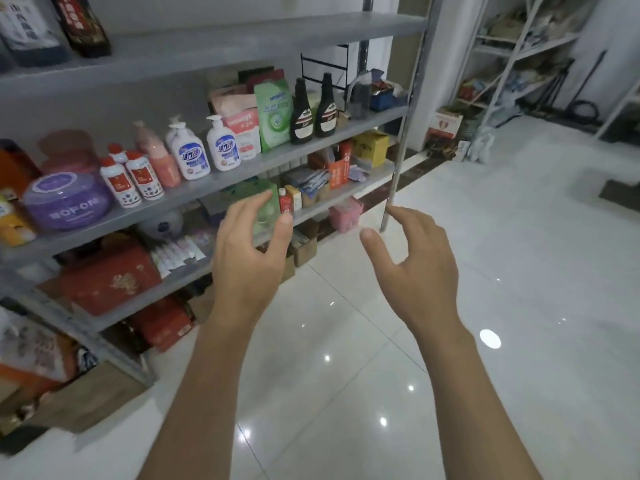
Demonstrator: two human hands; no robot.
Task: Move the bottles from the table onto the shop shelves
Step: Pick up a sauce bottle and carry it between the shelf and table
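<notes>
Head view shows both hands raised in front of the shop shelves (221,188), over a glossy tiled floor (485,237). We find the left hand (249,251) with fingers loosely spread and curved, its grip holding nothing; the right hand (412,258) is likewise loosely spread and holds nothing. The worktop is not in view, so we cannot say how many bottles remain on it. Bottles already on the middle shelf include two dark bottles (313,112) side by side, two white pump bottles (204,147) and two small red-capped bottles (131,174), all upright and closely ranked near the front edge. We judge the chief risk to be a knock-on fall: the row stands tight and close to the lip, so a hand or a further bottle pushed in carelessly could tip a neighbour off onto the hard floor. The tall, narrow dark bottles look the least stable. A second risk lies in the crowded shelf itself: free space appears scarce, and forcing a bottle into a narrow gap could topple the pump bottles. The polished floor also looks slippery underfoot when carrying.
</notes>
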